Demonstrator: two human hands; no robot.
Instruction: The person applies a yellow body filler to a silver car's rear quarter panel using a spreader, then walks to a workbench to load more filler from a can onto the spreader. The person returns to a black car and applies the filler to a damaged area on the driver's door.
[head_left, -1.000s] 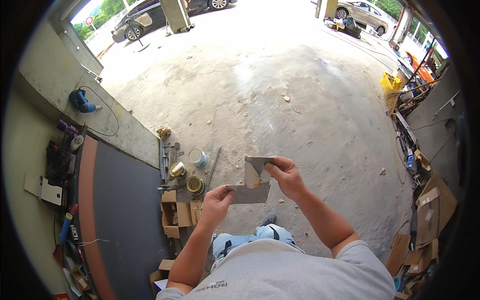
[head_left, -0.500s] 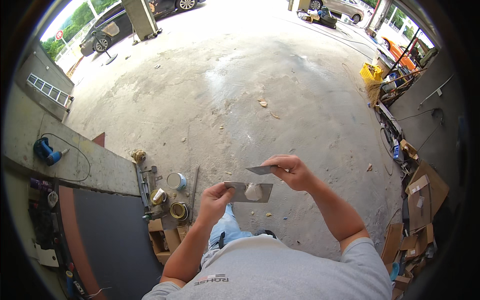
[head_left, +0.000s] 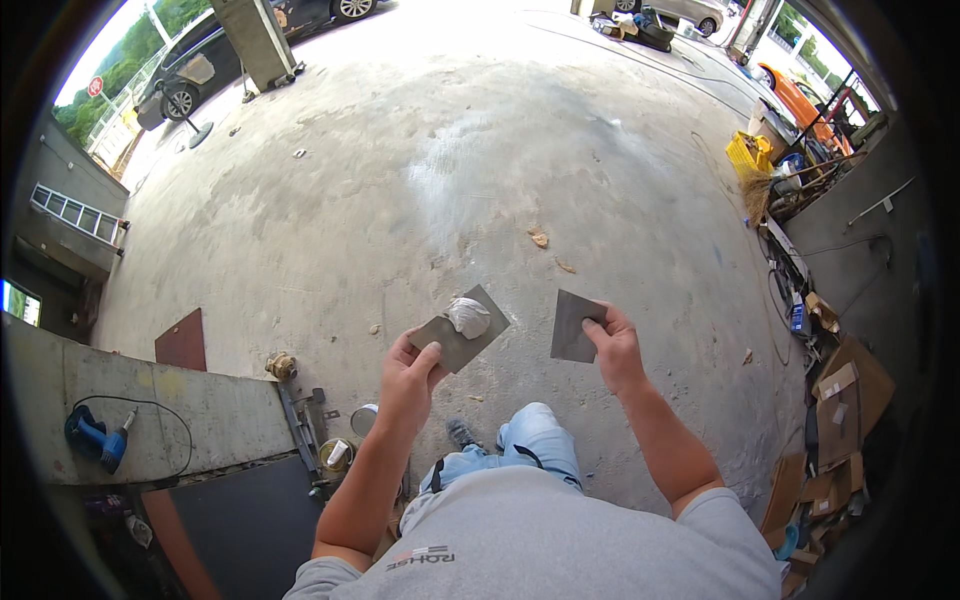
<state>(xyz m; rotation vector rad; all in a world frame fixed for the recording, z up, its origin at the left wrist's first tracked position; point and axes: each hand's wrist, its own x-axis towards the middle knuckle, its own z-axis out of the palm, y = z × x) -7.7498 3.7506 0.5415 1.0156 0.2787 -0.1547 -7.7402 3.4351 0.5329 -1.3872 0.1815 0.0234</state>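
Note:
My left hand (head_left: 408, 372) pinches one end of a flat grey putty spreader (head_left: 470, 348), thumb on top and fingers beneath. A rounded lump of pale grey filler paste (head_left: 468, 318) sits on that spreader, near its far edge. To its right, my right hand (head_left: 618, 350) grips a second grey spreader (head_left: 573, 328) by its right side, with the broad face showing. The two spreaders are apart, both held in the air in front of my body above the concrete floor.
A blue heat gun (head_left: 97, 438) with a cord lies on the concrete ledge at left. Near my left arm stand open cans (head_left: 336, 455). A dark red board (head_left: 181, 341) lies farther left. Flattened cardboard (head_left: 848, 400) and a yellow crate (head_left: 745, 154) line the right wall.
The right spreader has moved right, away from the left one, and turned from nearly edge-on to face-on. The left spreader has risen and tilted, its far end up to the right. My legs have moved.

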